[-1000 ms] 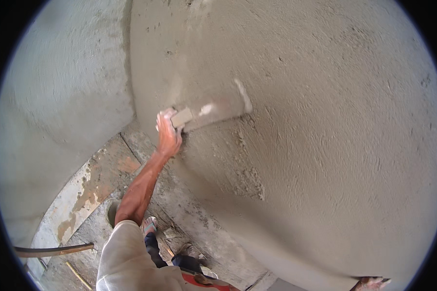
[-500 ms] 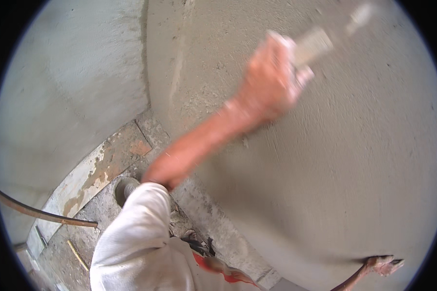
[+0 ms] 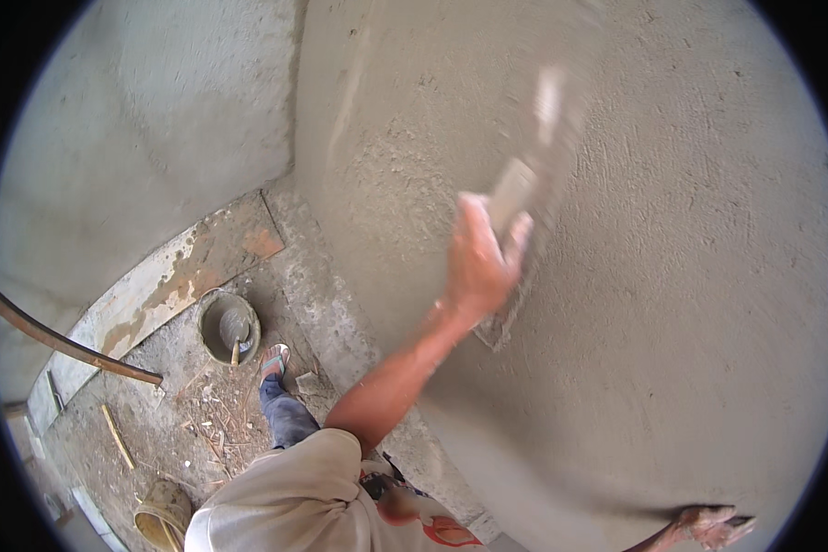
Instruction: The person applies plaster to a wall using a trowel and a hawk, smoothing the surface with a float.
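Observation:
My left hand [image 3: 483, 258] is closed round the pale block handle of a plastering trowel [image 3: 512, 191]. The long blade lies along the grey plastered wall [image 3: 672, 304], its upper end smeared by motion, with a bright spot beyond the handle. One corner of the blade shows below my wrist. Far to the lower right, my right hand [image 3: 711, 526] is at the wall, fingers stretched out and dusted with plaster. A dark patch, perhaps shadow, edges those fingers, and I see no tool in them. Rougher plaster [image 3: 414, 175] shows left of the trowel.
On the littered floor stands a mortar bucket [image 3: 204, 322] with a handled tool in it. A second bucket [image 3: 163, 511] is at the lower left. A stained board [image 3: 184, 276] lies along the left wall; a curved strip [image 3: 69, 347] juts in. My sandalled foot [image 3: 274, 359] is beside the first bucket.
My left hand has swept the trowel down and to the left across the wall. My view has shifted, bringing both buckets and my foot into sight. The right hand stays at the wall.

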`<state>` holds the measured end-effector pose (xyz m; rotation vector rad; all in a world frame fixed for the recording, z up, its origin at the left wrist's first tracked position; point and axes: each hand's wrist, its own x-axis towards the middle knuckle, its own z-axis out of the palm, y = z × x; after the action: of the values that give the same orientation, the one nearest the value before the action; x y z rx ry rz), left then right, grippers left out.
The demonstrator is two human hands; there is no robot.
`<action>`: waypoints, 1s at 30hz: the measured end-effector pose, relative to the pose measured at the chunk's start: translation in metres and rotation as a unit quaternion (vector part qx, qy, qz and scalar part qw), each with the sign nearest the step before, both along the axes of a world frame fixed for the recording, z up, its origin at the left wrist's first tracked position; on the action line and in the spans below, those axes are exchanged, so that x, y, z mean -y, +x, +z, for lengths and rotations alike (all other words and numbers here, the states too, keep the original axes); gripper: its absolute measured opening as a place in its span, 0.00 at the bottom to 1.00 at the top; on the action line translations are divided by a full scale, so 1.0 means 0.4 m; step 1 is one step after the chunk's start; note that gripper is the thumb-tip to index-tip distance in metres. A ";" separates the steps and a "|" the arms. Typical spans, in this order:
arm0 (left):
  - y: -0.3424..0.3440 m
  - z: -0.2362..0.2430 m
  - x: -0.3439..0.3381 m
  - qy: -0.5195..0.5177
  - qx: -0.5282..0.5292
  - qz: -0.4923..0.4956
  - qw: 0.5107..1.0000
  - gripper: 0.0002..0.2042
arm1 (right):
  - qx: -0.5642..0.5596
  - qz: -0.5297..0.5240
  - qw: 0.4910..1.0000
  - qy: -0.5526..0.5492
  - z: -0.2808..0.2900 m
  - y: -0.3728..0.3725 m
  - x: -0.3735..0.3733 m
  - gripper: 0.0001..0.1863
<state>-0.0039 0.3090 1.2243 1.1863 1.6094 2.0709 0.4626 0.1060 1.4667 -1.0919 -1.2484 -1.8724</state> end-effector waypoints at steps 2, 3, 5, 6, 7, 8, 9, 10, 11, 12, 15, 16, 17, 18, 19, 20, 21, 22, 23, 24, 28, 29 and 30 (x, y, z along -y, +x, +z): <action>-0.099 -0.024 -0.060 -0.062 0.114 -0.002 0.992 0.25 | 0.057 -0.082 0.992 -0.082 -0.011 0.065 0.027 0.35; -0.138 -0.047 -0.094 -0.080 0.175 -0.002 0.981 0.25 | 0.058 -0.081 0.992 -0.083 -0.013 0.072 0.019 0.35; -0.238 -0.166 -0.160 -0.131 0.136 0.089 0.978 0.30 | 0.019 -0.067 0.996 -0.062 -0.029 0.048 0.005 0.35; -0.270 -0.216 -0.176 -0.133 0.136 0.091 0.978 0.30 | -0.067 -0.062 0.995 -0.038 -0.039 -0.003 -0.013 0.33; -0.298 -0.256 -0.184 -0.150 0.176 0.073 0.970 0.32 | -0.065 -0.061 0.995 -0.037 -0.034 0.039 -0.011 0.33; -0.313 -0.290 -0.187 -0.163 0.216 0.057 0.961 0.35 | -0.031 -0.078 0.996 -0.037 -0.025 0.103 -0.011 0.33; -0.316 -0.343 -0.177 -0.161 0.216 0.063 0.961 0.35 | 0.000 -0.092 0.995 -0.040 -0.017 0.107 -0.013 0.32; -0.315 -0.397 -0.153 -0.188 0.222 0.072 0.954 0.38 | -0.001 -0.085 0.996 -0.040 -0.018 0.105 -0.010 0.32; -0.298 -0.461 -0.132 -0.215 0.231 0.077 0.946 0.41 | 0.039 -0.101 0.992 -0.070 -0.009 0.012 -0.011 0.31; -0.257 -0.527 -0.096 -0.249 0.228 0.094 0.937 0.42 | 0.078 -0.113 0.985 -0.100 0.002 -0.046 -0.007 0.30; 0.026 -0.555 0.058 -0.279 0.217 0.084 0.932 0.47 | 0.000 0.015 0.999 0.044 0.059 -0.006 -0.018 0.31; 0.126 -0.474 0.119 -0.264 0.272 0.027 0.925 0.44 | 0.006 0.009 0.999 0.048 0.060 -0.002 0.007 0.31; 0.188 -0.386 0.173 -0.274 0.278 -0.021 0.921 0.40 | 0.017 0.003 1.000 0.022 0.054 0.001 0.033 0.31; 0.220 -0.333 0.202 -0.246 0.235 -0.021 0.940 0.39 | 0.024 0.007 1.000 -0.006 0.039 -0.009 0.042 0.31; 0.233 -0.293 0.209 -0.216 0.192 -0.027 0.957 0.37 | 0.044 -0.037 0.997 -0.052 0.022 -0.029 0.055 0.29; 0.182 -0.264 0.215 -0.223 0.192 -0.018 0.956 0.37 | 0.042 -0.030 0.997 -0.060 -0.008 -0.055 0.047 0.29; 0.118 -0.226 0.192 -0.201 0.182 -0.050 0.961 0.37 | -0.022 -0.021 0.997 -0.064 -0.031 -0.093 0.047 0.28; 0.054 -0.202 0.154 -0.178 0.174 -0.083 0.965 0.37 | -0.084 -0.014 0.994 -0.067 -0.046 -0.118 0.037 0.28; -0.012 -0.199 0.103 -0.172 0.174 -0.046 0.969 0.36 | -0.079 -0.013 0.994 -0.068 -0.056 -0.106 0.035 0.28; -0.084 -0.210 0.043 -0.166 0.173 -0.009 0.971 0.36 | -0.023 -0.050 0.997 -0.062 -0.064 -0.080 0.042 0.30; -0.413 -0.411 -0.219 -0.230 0.200 0.070 0.950 0.44 | 0.024 -0.091 0.994 -0.055 -0.089 -0.051 0.022 0.35; -0.518 -0.524 -0.272 -0.248 0.230 0.076 0.938 0.45 | 0.085 -0.096 0.989 -0.079 -0.097 -0.022 0.003 0.35; -0.607 -0.631 -0.313 -0.267 0.259 0.082 0.925 0.46 | 0.087 -0.090 0.989 -0.082 -0.113 -0.022 -0.038 0.35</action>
<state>-0.2468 0.4343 0.9721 0.2961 1.8511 1.6550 0.4538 0.1210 1.4215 -1.1817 -1.4672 -2.0649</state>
